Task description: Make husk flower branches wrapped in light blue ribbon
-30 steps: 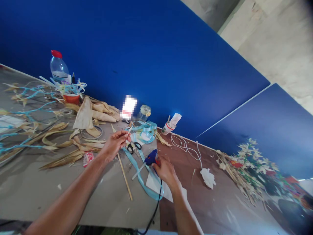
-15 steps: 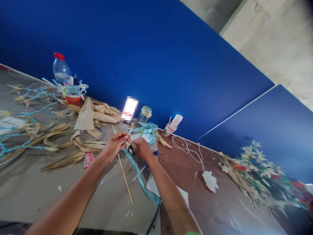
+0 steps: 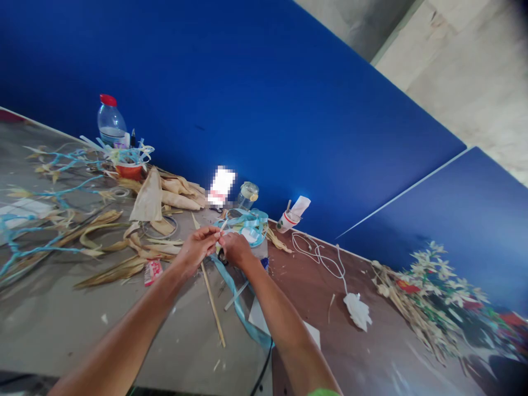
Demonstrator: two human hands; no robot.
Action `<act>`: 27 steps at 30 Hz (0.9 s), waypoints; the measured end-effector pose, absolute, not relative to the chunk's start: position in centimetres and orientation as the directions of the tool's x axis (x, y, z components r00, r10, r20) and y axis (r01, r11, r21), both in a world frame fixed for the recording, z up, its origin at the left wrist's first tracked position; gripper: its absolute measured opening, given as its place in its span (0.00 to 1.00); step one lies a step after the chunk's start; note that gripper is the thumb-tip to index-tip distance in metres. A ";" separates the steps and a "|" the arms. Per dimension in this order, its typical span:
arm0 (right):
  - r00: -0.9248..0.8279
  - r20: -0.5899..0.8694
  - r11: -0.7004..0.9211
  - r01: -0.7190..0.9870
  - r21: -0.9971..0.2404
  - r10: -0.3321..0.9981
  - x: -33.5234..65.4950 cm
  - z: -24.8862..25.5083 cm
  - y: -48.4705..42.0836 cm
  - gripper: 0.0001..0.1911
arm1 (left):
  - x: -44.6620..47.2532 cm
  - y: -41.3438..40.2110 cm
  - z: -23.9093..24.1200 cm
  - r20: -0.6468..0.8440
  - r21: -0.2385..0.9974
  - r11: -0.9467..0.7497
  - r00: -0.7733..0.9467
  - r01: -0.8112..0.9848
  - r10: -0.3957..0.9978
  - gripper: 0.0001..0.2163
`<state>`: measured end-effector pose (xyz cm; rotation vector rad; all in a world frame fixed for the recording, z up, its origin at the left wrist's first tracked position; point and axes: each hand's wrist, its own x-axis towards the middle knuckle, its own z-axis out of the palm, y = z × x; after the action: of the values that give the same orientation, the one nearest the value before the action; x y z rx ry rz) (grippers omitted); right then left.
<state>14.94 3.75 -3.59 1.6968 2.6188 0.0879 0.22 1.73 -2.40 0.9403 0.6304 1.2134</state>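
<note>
My left hand (image 3: 201,248) and my right hand (image 3: 235,249) meet over the table, fingertips pinched together. Between them a small pale pointed piece (image 3: 223,224), perhaps corn husk, sticks up from the fingers. My left fingers grip its lower end; my right fingertips press against the same spot, and whether they hold a separate bit is hidden. Just below the hands shows a black loop (image 3: 223,256), probably a scissors handle. Light blue ribbon (image 3: 233,286) trails beneath toward my right forearm. A thin wooden stick (image 3: 212,302) lies beside it.
Dried corn husks (image 3: 181,192) and blue-wrapped stems (image 3: 61,159) spread on the left, near a red-capped bottle (image 3: 111,122). Behind my hands stand a glass jar (image 3: 248,193) and a paper cup (image 3: 287,221). A white cable (image 3: 317,253) and artificial flowers (image 3: 437,275) lie rightward, before a blue partition (image 3: 268,99).
My hands have drawn closer together at the fingertips, and the right hand has turned slightly over the pale piece. The view has shifted a little, so the table things appear slightly lower and farther right.
</note>
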 end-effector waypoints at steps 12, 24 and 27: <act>-0.485 -0.032 0.486 0.874 0.002 0.874 15.7 -3.2 4.3 0.12 | 0.1 1.2 -1.4 0.026 0.844 0.126 0.275 -0.521 0.961 0.09; -0.322 0.100 0.338 0.896 -0.288 0.941 16.7 -2.3 3.8 0.07 | 0.1 1.2 -1.2 0.025 0.836 0.131 0.276 -0.533 0.961 0.10; -0.257 0.122 0.285 0.843 -0.456 0.959 17.4 -1.4 3.5 0.09 | 0.1 1.3 -1.5 0.031 0.835 0.132 0.284 -0.535 0.958 0.09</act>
<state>17.44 3.54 -1.41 2.0784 2.7957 -0.5425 0.12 1.26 -1.46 0.8640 0.6074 1.1857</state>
